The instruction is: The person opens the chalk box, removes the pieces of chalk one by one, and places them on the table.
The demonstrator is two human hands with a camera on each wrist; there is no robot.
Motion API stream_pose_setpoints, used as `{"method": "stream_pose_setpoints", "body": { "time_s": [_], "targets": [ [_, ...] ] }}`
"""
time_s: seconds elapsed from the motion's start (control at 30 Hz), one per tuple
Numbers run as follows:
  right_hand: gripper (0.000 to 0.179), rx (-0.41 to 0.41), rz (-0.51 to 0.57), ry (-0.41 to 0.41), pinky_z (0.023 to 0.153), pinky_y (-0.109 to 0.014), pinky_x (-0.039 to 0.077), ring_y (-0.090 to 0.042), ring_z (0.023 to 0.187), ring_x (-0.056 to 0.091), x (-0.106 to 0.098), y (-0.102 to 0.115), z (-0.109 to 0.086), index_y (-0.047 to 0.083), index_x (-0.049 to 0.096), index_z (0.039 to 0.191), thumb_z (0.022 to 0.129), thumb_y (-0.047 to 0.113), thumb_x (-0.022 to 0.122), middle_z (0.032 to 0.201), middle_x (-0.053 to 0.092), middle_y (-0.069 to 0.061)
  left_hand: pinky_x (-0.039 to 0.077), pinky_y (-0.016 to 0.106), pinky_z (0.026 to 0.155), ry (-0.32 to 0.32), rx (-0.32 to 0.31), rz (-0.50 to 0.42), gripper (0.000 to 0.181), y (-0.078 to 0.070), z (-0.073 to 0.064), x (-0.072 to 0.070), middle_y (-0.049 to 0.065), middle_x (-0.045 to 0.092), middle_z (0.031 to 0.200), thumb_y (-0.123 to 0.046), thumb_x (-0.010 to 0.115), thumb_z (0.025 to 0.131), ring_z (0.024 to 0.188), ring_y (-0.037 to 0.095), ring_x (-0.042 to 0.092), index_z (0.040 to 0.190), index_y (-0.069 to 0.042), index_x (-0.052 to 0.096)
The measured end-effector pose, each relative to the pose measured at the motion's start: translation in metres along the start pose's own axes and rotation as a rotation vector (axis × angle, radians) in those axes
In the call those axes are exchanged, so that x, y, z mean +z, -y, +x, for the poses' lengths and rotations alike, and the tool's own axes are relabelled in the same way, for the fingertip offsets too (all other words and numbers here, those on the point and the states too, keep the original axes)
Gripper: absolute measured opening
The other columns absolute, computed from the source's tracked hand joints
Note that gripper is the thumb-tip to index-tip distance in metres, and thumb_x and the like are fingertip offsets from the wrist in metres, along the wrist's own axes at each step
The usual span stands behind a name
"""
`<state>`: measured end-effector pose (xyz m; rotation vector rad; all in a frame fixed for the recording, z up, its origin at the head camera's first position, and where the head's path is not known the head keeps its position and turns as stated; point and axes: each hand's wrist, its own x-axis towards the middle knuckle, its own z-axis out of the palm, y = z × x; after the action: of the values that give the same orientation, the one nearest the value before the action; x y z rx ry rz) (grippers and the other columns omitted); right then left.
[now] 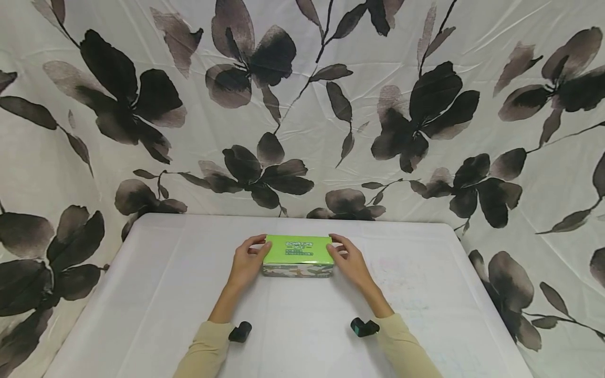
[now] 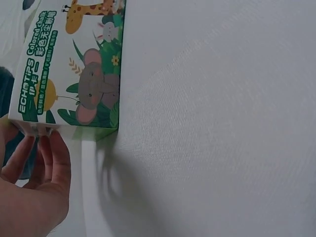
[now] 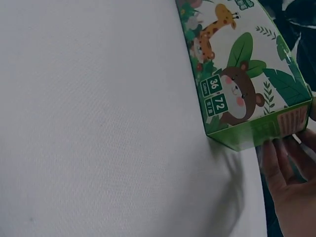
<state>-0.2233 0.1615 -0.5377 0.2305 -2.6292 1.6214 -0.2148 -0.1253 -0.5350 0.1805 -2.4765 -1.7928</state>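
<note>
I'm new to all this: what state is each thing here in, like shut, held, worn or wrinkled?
Colored chalk box: closed on the sides that show, green side up, held at both ends
Left hand: gripping the box's left end
Right hand: gripping its right end
Left wrist camera: worn
Right wrist camera: worn
White tabletop: faintly marked at right
Floral cloth: hanging, wrinkled
</note>
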Motion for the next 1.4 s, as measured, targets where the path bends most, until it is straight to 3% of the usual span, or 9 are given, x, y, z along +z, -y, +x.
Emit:
{"method": "stream_pose_setpoints", "body": {
  "time_s": [0.27,0.5,0.8,1.13,1.4],
  "targets": [
    [0.048,0.007,0.095,0.043,0.103,-0.047,0.050,-0.027,0.119,0.059,-0.002,-0.007,-0.003,0.005,0.054,0.146,0.106,0.030,0.061,0.141,0.058,-0.014,0.048,0.018,0.074,0.009,-0.007,-0.055,0.040,0.001,-0.004,0.003,0.014,0.063,0.127,-0.026,0.070,0.100,0.097,0.021,0.060,0.135,-0.006,0.064],
    [0.048,0.021,0.143,0.041,0.107,-0.048,0.047,-0.028,0.123,0.058,-0.002,-0.010,-0.006,0.004,0.054,0.146,0.105,0.029,0.061,0.142,0.058,-0.015,0.048,0.017,0.070,0.010,0.006,-0.102,0.038,0.003,-0.008,0.004,0.015,0.063,0.126,-0.023,0.070,0.100,0.093,0.020,0.059,0.134,-0.005,0.065],
    [0.048,0.054,0.203,0.028,0.108,-0.050,0.046,-0.031,0.126,0.056,-0.001,-0.012,-0.021,0.003,0.053,0.147,0.105,0.023,0.062,0.145,0.055,-0.016,0.050,0.018,0.072,0.027,-0.048,-0.099,0.040,0.003,-0.022,0.005,0.011,0.061,0.129,-0.027,0.069,0.101,0.100,0.022,0.059,0.135,-0.008,0.064],
    [0.050,0.057,0.165,0.027,0.108,-0.048,0.046,-0.026,0.125,0.057,-0.005,-0.016,-0.035,0.006,0.054,0.146,0.105,0.034,0.061,0.143,0.057,-0.011,0.050,0.018,0.071,0.042,-0.040,-0.156,0.040,0.006,-0.036,0.007,0.011,0.061,0.129,-0.027,0.071,0.100,0.097,0.020,0.059,0.135,-0.008,0.064],
    [0.046,0.065,0.181,0.028,0.110,-0.047,0.045,-0.027,0.126,0.056,-0.006,-0.017,-0.046,0.005,0.054,0.146,0.105,0.026,0.061,0.145,0.056,-0.011,0.050,0.018,0.071,0.033,-0.045,-0.168,0.040,0.007,-0.048,0.009,0.010,0.061,0.130,-0.028,0.072,0.099,0.096,0.018,0.060,0.134,-0.009,0.065]
  ]
}}
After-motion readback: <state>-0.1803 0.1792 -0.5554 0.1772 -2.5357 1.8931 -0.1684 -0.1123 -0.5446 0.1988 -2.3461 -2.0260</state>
